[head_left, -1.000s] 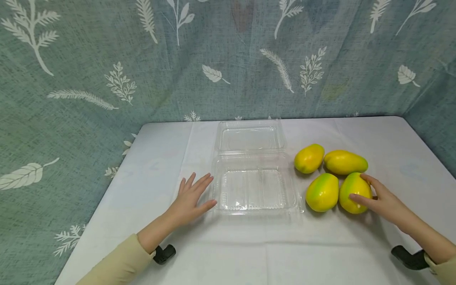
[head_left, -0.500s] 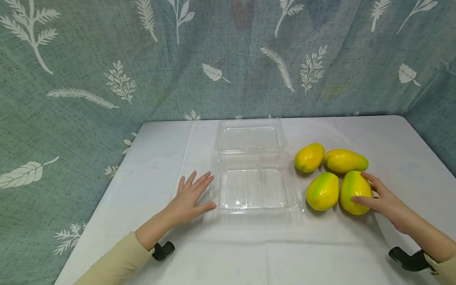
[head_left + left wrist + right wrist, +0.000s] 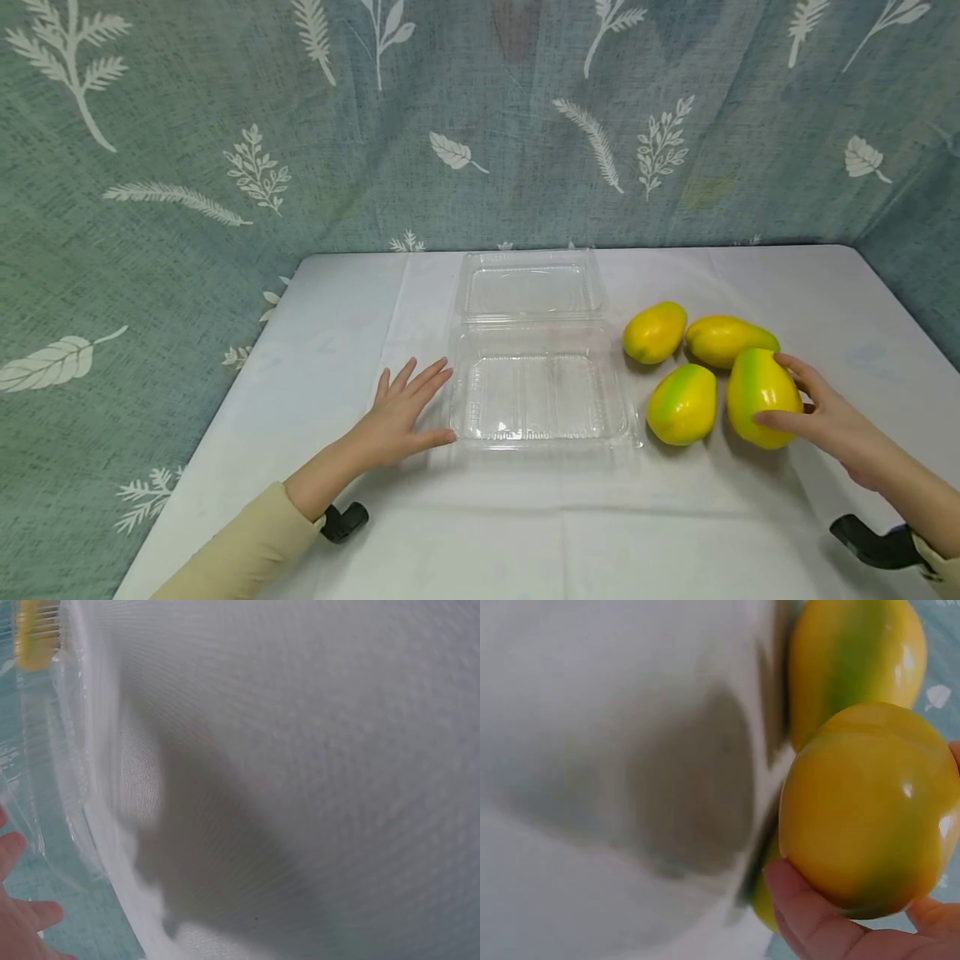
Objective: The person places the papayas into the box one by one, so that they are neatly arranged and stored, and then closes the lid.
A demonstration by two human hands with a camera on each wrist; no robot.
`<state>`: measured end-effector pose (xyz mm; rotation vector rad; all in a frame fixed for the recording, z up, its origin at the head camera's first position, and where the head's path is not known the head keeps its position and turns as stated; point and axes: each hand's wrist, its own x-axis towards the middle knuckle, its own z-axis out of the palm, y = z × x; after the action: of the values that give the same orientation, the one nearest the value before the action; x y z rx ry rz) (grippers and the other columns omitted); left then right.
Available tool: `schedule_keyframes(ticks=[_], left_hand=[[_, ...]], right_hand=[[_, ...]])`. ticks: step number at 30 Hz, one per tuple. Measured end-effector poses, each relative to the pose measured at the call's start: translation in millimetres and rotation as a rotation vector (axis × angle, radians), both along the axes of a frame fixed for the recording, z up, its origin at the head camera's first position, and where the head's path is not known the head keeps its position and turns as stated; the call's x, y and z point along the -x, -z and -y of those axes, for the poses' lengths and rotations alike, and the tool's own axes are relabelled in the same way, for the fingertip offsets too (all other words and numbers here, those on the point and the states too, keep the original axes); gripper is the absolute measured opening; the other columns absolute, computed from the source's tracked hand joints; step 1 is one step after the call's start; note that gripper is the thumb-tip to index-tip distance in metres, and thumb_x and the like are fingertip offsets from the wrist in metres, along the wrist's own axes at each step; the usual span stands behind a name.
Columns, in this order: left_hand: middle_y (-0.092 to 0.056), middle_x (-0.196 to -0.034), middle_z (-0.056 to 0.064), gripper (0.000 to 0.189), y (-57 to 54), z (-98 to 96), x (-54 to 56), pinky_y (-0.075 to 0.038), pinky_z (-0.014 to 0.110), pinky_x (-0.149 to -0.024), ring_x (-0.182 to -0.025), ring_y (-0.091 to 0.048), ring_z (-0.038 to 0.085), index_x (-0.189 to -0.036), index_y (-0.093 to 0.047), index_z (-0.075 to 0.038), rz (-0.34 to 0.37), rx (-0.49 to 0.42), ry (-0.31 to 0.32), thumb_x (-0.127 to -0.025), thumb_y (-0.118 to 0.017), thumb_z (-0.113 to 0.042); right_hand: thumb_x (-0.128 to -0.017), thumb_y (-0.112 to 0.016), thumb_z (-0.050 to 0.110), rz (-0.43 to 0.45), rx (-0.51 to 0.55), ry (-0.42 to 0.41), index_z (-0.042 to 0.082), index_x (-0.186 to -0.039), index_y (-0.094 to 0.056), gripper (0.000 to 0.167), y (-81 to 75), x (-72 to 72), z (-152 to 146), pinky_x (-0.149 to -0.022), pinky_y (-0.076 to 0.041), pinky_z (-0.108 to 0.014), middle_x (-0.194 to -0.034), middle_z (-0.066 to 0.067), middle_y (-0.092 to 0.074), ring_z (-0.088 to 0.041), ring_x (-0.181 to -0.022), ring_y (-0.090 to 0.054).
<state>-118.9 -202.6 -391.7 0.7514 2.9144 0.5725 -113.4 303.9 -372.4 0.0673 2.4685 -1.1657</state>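
Note:
My right hand [image 3: 840, 421] grips a yellow mango [image 3: 761, 398] with a green streak, thumb on the near side and fingers behind. In the right wrist view this mango [image 3: 866, 814] sits between thumb and fingers, its shadow on the cloth. To its left is a second mango [image 3: 682, 405]; behind are a rounder one [image 3: 655, 333] and a longer one [image 3: 731, 341] lying sideways. My left hand [image 3: 397, 421] has its fingers spread, fingertips right at the left edge of a clear plastic clamshell container [image 3: 538, 446], whose lid [image 3: 531, 289] is folded back.
A white cloth [image 3: 495, 533] covers the table. Teal fabric [image 3: 375, 167] with white leaf prints hangs behind and at both sides. In the left wrist view the container's edge [image 3: 75, 750] shows beside the fingers.
My right hand has raised the gripped mango slightly and drawn it right, widening the gap from the mango on its left. My left hand has stayed in place.

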Motion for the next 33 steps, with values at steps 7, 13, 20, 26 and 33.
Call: schedule_keyframes(ticks=[7, 13, 20, 26, 33], left_hand=[[-0.022, -0.151, 0.002, 0.081, -0.6, -0.4, 0.4, 0.0, 0.068, -0.101, -0.137, -0.01, 0.042, -0.144, -0.028, -0.013, 0.002, -0.012, -0.001, -0.08, -0.064, -0.048], [-0.021, -0.152, 0.0, 0.082, 0.4, 0.0, 0.5, 0.001, 0.067, -0.102, -0.137, -0.009, 0.042, -0.145, -0.027, -0.014, 0.009, -0.009, 0.001, -0.081, -0.062, -0.05], [-0.022, -0.152, 0.002, 0.081, 1.9, 1.1, 1.0, 0.0, 0.068, -0.101, -0.137, -0.009, 0.043, -0.144, -0.027, -0.013, 0.001, -0.008, 0.008, -0.081, -0.063, -0.048], [-0.02, -0.152, 0.001, 0.081, 0.4, 1.2, 0.4, 0.001, 0.067, -0.102, -0.137, -0.008, 0.042, -0.145, -0.026, -0.013, 0.009, -0.003, 0.008, -0.082, -0.062, -0.05], [-0.021, -0.152, 0.002, 0.081, -1.3, 1.1, -0.2, 0.002, 0.067, -0.102, -0.138, -0.007, 0.042, -0.145, -0.027, -0.013, 0.007, -0.001, 0.01, -0.082, -0.062, -0.049]], right_hand=[[-0.089, -0.057, 0.032, -0.078, -0.006, -0.018, 0.014, -0.145, 0.017, 0.094, 0.5, 10.0, -12, -0.082, -0.033, -0.067, -0.144, -0.035, 0.007, -0.056, -0.116, -0.021], [-0.086, -0.063, 0.033, -0.124, -0.058, -0.017, 0.024, -0.145, 0.016, 0.099, -2.4, 21.5, -13, -0.081, -0.04, -0.06, -0.146, -0.03, 0.003, -0.049, -0.115, -0.026], [-0.086, -0.062, 0.021, -0.154, -0.027, -0.099, 0.016, -0.146, 0.014, 0.097, -32.7, 24.3, 4, -0.083, -0.042, -0.054, -0.146, -0.032, 0.005, -0.052, -0.117, -0.027], [-0.085, -0.064, 0.017, -0.169, -0.025, -0.164, 0.017, -0.147, 0.011, 0.097, -48.7, 30.3, 15, -0.081, -0.045, -0.042, -0.148, -0.03, 0.001, -0.051, -0.12, -0.026], [-0.082, -0.068, 0.017, -0.167, -0.009, -0.222, 0.017, -0.147, 0.008, 0.1, -60.2, 42.5, 29, -0.08, -0.047, -0.035, -0.147, -0.03, -0.005, -0.049, -0.121, -0.027]])
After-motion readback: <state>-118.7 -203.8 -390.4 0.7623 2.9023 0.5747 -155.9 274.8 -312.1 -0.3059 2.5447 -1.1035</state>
